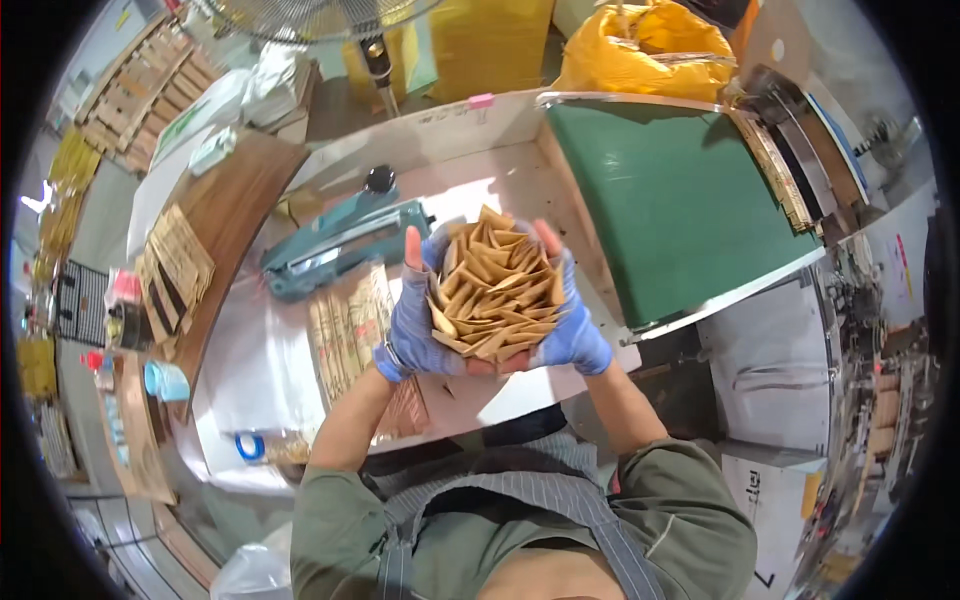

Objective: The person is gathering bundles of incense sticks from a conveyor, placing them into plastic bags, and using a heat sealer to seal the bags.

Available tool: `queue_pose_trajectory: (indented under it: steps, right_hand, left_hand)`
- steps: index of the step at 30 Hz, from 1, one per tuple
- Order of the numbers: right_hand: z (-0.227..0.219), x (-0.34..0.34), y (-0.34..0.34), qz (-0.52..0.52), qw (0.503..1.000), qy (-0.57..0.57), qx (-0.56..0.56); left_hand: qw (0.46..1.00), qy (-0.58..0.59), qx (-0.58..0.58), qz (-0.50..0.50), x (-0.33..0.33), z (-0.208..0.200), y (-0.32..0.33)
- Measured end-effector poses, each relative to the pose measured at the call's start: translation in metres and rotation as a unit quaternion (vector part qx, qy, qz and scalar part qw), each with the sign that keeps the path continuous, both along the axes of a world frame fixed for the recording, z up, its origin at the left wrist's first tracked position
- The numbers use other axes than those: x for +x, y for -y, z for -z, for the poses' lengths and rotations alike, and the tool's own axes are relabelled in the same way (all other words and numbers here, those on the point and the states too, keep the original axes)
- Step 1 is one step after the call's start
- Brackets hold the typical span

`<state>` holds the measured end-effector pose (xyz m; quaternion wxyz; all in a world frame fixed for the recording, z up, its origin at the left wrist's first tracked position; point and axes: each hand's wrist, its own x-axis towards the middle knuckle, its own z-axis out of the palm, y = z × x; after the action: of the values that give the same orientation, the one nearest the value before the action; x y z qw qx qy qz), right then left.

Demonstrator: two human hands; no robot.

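1. Watching the head view, I see the gloved left hand (412,325) and right hand (578,325) clasping a bundle of brown paper packets (498,285) between them.
2. Left of the hands, I see a teal tool (335,264) on the tabletop (515,183).
3. Right of them lies a green panel (680,205).

Pale bench (515,178) carrying teal tool (340,262) toward back left; brown paper bundles (345,340) lying just beside it; blue tape roll (240,447) resting near left front edge.
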<state>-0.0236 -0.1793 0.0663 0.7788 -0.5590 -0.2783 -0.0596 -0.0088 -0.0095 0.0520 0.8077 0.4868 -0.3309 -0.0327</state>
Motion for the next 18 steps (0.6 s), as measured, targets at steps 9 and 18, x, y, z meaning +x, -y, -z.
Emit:
queue_pose_trajectory:
  steps: [9, 18]
  right_hand:
    - [-0.029, -0.024, -0.041, 0.073, 0.983, 0.102, -0.134]
    - [0.054, -0.02, -0.109, -0.458, 0.783, -0.421, -0.015]
  left_hand:
    - [0.989, -0.135, -0.058, -0.008, -0.043, -0.013, -0.02]
    - [0.875, -0.446, -0.079, -0.17, -0.144, 0.087, -0.052]
